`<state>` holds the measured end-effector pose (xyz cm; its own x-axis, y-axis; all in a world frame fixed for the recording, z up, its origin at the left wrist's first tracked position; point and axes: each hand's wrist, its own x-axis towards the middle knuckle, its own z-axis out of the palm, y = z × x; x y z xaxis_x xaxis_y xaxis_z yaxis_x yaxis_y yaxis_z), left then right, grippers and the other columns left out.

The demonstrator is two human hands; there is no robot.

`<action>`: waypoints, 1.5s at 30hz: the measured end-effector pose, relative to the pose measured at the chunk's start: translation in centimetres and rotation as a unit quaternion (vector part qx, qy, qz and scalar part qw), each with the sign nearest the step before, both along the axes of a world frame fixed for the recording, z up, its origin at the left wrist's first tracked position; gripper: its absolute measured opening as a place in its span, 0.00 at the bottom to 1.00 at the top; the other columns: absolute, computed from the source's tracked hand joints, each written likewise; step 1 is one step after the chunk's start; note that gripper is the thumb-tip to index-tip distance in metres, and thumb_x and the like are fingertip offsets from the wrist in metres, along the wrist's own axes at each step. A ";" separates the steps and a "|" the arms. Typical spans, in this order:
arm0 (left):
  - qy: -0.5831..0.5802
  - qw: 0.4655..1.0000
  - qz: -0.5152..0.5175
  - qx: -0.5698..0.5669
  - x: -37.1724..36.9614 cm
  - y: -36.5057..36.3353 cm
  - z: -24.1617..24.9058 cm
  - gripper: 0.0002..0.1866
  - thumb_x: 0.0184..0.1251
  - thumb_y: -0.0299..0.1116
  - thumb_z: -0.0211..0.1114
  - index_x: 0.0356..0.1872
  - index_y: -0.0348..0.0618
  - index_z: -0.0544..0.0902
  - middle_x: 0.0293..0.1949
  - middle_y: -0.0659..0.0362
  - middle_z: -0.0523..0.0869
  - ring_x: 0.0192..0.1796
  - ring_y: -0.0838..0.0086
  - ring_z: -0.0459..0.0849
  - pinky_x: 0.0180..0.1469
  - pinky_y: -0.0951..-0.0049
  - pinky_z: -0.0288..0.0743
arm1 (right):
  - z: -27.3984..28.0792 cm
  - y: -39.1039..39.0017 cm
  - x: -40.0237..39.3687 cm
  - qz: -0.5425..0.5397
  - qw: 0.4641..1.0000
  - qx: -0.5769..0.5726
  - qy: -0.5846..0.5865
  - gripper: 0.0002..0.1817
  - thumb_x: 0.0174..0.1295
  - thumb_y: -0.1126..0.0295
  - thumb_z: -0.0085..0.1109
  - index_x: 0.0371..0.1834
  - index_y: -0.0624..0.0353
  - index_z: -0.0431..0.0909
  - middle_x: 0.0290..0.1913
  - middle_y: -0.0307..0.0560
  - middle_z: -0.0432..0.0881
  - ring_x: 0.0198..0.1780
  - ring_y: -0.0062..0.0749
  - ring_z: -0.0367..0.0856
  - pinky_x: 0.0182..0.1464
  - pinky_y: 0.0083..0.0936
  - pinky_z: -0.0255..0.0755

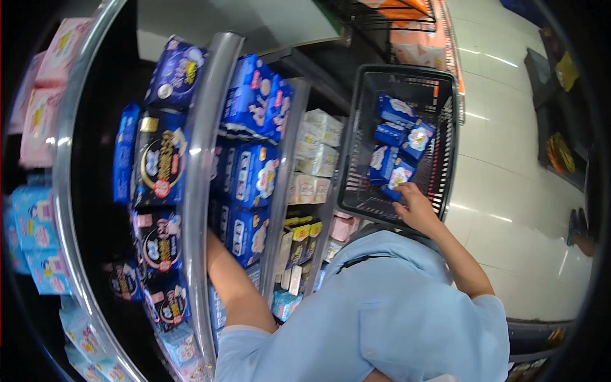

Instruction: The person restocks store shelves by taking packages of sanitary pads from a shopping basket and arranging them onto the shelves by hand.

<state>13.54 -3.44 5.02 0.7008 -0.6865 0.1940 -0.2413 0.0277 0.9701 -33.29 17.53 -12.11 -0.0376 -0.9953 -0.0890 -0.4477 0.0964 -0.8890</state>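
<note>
Just inside the near end of the black basket [351,137], shows the right hand [418,207] at the nearest blue pack [400,174], with thumb and fingers parted; cannot tell whether gripping or only touching. Could drag or crumple that pack if pulling away with a fingertip caught on its wrapper. Deeper in the basket, note the other blue packs [418,138], lying loosely at mixed angles and likely to slide together at any tilt. Left of the basket, extends the left forearm [232,286] in past a clear shelf strip [198,191], with the left hand hidden; cannot tell its state or any hold there. Might knock over the standing blue packs [254,175] beside that forearm through working blind. Farther left of the basket, across the strip, note black packs [160,159], apt to tip if jolted. Just past the basket's far end, note a wire rack [401,25], liable to catch the rim if shoving the basket that way
</note>
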 end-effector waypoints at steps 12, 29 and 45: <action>-0.068 0.996 0.036 0.046 2.0 0.3 -0.3 0.20 0.65 0.28 0.57 0.57 0.34 0.69 0.54 0.50 0.74 0.55 0.65 0.73 0.57 0.63 0.66 | -9.1 -12.1 -2.8 -0.127 0.975 0.163 0.087 0.40 0.46 0.68 0.66 0.64 0.64 0.58 0.60 0.64 0.64 0.57 0.54 0.70 0.57 0.39 0.69; -0.366 0.930 0.006 0.027 -9.9 12.5 -1.9 0.20 0.66 0.26 0.55 0.58 0.32 0.67 0.56 0.49 0.73 0.57 0.65 0.71 0.59 0.63 0.64 | -15.4 -18.8 -2.8 -0.109 0.953 0.189 0.210 0.40 0.42 0.66 0.69 0.62 0.55 0.63 0.53 0.56 0.72 0.49 0.50 0.77 0.50 0.38 0.74; 0.359 0.737 -0.455 0.349 -29.0 12.6 -7.9 0.35 0.62 0.39 0.65 0.64 0.32 0.60 0.53 0.50 0.75 0.54 0.69 0.76 0.53 0.71 0.72 | 3.5 -1.5 1.0 -0.008 0.976 -0.201 0.078 0.43 0.32 0.77 0.68 0.61 0.53 0.68 0.62 0.58 0.63 0.61 0.55 0.66 0.58 0.37 0.69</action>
